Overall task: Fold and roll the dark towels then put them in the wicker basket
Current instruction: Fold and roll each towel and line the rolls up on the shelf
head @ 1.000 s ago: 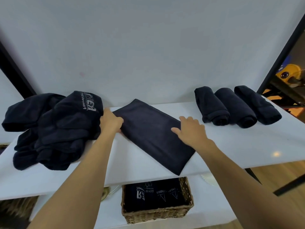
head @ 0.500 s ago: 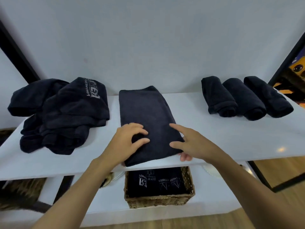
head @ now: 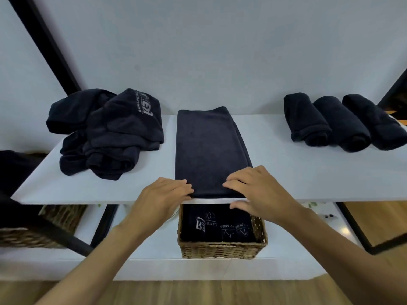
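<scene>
A folded towel [head: 211, 150] lies flat at the middle of the white upper shelf [head: 308, 168], its long side running from the back edge to the front edge, its near end flush with the front edge. The left hand [head: 163, 197] is at the near left corner of this towel, fingers curled against the corner and touching the fabric. The right hand [head: 257, 190] covers the near right corner, its fingers bent down onto the top surface and its thumb below the front edge of the shelf; both hands hold the near end. A loose pile of dark towels [head: 110, 137] occupies the left end of the shelf, apart from the folded towel. Three rolled towels [head: 339, 124] lie side by side, touching, at the right end near the back edge. The wicker basket [head: 222, 249] stands on the lower shelf [head: 154, 267], directly under the hands, with dark printed towels [head: 215, 225] packed inside it
</scene>
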